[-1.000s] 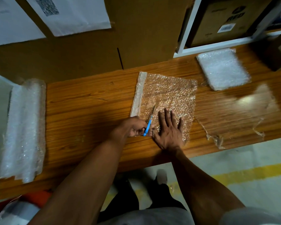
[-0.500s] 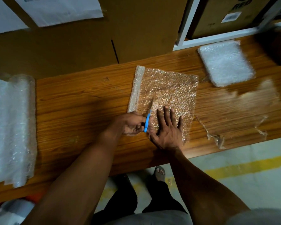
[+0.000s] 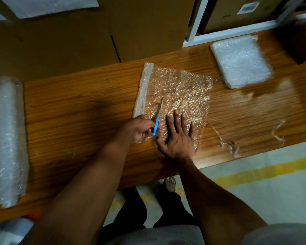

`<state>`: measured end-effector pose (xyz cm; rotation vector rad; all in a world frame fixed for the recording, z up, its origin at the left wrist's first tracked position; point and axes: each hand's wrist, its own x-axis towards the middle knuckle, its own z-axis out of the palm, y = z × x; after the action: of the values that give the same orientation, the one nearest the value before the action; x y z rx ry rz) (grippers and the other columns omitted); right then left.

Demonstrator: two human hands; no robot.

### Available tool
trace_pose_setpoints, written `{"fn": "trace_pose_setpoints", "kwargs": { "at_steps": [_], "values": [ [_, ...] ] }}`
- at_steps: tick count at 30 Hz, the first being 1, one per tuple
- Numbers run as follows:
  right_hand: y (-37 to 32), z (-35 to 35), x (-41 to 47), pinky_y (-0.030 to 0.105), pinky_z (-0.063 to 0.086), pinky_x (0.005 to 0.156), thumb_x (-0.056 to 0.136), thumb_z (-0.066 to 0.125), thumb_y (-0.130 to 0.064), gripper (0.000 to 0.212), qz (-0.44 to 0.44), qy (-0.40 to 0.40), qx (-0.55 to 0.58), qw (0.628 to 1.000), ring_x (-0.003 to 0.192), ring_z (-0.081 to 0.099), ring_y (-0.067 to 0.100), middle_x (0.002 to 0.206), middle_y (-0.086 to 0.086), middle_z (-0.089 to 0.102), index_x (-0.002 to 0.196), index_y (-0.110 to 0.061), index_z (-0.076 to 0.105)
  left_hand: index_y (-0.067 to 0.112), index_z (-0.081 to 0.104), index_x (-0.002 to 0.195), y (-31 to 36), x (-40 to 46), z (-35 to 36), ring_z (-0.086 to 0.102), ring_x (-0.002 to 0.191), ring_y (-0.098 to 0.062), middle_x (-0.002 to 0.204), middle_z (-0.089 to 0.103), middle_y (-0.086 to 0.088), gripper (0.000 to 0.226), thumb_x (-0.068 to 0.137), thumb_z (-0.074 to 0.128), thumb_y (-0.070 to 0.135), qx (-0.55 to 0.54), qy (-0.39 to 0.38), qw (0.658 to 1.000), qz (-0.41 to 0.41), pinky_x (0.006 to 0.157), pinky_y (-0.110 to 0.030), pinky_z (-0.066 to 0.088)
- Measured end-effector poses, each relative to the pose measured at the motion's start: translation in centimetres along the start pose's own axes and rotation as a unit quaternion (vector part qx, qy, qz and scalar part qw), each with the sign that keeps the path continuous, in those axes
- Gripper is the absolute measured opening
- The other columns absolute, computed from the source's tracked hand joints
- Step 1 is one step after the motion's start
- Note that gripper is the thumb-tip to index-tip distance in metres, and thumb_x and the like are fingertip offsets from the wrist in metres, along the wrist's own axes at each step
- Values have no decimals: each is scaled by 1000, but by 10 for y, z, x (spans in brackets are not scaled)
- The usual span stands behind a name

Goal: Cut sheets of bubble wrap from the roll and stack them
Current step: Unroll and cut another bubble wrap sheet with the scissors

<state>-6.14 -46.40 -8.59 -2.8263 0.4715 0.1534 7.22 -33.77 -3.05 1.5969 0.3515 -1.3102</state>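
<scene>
A sheet of clear bubble wrap [image 3: 180, 89] lies flat on the wooden table [image 3: 81, 106], its left edge folded into a white strip. My left hand [image 3: 140, 128] grips a blue-handled cutter [image 3: 156, 123] whose blade points away from me into the sheet. Flat on the sheet's near part, just right of the blade, my right hand [image 3: 178, 137] presses down with fingers spread. The bubble wrap roll [image 3: 5, 138] lies at the table's left end. A stack of cut white sheets [image 3: 240, 62] sits at the back right.
Thin plastic scraps [image 3: 228, 145] lie near the table's front right edge. Brown cardboard boxes [image 3: 95, 29] stand behind the table, a white shelf frame [image 3: 219, 35] with a box at the back right. A dark box [image 3: 300, 41] sits at the far right. Below is grey floor with a yellow line [image 3: 265, 170].
The blade has moved slightly farther up the sheet with my left hand. My right hand stays pressed on the sheet. The view has shifted a little.
</scene>
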Motion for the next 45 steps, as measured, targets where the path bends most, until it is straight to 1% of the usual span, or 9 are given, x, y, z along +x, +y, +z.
{"fn": "trace_pose_setpoints", "kwargs": {
  "at_steps": [6, 10, 14, 19, 22, 26, 33, 38, 45],
  "values": [
    [0, 0, 0, 62, 0, 126, 95, 27, -76, 88, 2, -2, -4, 1000, 161, -12, 25, 175, 1, -7, 167, -32, 7, -9, 66, 115, 5, -8, 0, 63, 48, -4, 86, 72, -14, 35, 92, 74, 16, 5, -14, 1000, -1, 39, -9, 40],
    [1, 0, 0, 63, -1, 126, 95, 30, -75, 89, -1, -4, -1, 1000, 161, -13, 26, 175, 2, -8, 168, -31, 6, -7, 64, 119, 11, -11, -5, 69, 75, -12, 114, 72, -23, 51, 79, 78, 22, 11, -74, 997, -20, 43, -11, 46],
    [1, 0, 0, 64, -2, 125, 95, 31, -76, 88, 5, 0, -5, 1000, 161, -12, 26, 175, 2, -8, 167, -31, 9, -4, 65, 117, 24, -13, -5, 63, 53, -5, 98, 74, -17, 36, 95, 68, 25, 44, -88, 995, -34, 44, -12, 47],
    [3, 2, 1, 68, -2, 123, 91, 30, -81, 94, 6, -12, -15, 1000, 161, -15, 27, 175, 2, -11, 167, -32, 7, 1, 67, 105, 34, -4, -4, 68, 81, -15, 105, 74, -20, 34, 87, 74, 29, 58, -74, 995, -24, 45, -13, 48],
    [2, 2, 0, 68, -2, 123, 91, 28, -82, 93, 9, -8, -13, 1000, 161, -12, 28, 175, 2, -10, 167, -32, 7, 1, 68, 102, 36, 2, -4, 69, 62, -11, 93, 75, -18, 30, 89, 77, 27, 65, -50, 997, -12, 43, -12, 46],
    [1, 1, 0, 68, -3, 123, 92, 27, -83, 92, 13, -11, -6, 1000, 161, -13, 28, 175, 1, -11, 167, -34, 3, -3, 69, 100, 34, 10, -6, 71, 60, -10, 84, 72, -15, 26, 91, 75, 21, 66, -22, 998, 6, 40, -8, 39],
    [1, 2, 0, 68, -1, 123, 92, 27, -82, 92, 14, -1, 0, 1000, 161, -11, 28, 175, 1, -7, 167, -34, 8, -5, 68, 112, 38, 15, -16, 68, 70, -12, 97, 74, -20, 40, 87, 78, 24, 64, -65, 996, -17, 41, -10, 43],
    [1, 1, 0, 68, -3, 123, 92, 27, -82, 92, 14, -7, 1, 1000, 161, -12, 27, 175, 1, -8, 167, -34, 5, 0, 64, 116, 52, 6, -10, 60, 58, -6, 102, 73, -18, 57, 74, 75, 37, 86, -124, 988, -44, 46, -12, 48],
    [0, 1, 0, 68, -4, 123, 92, 24, -83, 90, 17, -7, -1, 1000, 161, -13, 26, 175, 0, -8, 167, -35, 6, 4, 64, 103, 62, 14, -5, 63, 55, -6, 86, 69, -12, 29, 97, 66, 33, 110, -85, 990, -27, 41, -9, 43]
  ]
}}
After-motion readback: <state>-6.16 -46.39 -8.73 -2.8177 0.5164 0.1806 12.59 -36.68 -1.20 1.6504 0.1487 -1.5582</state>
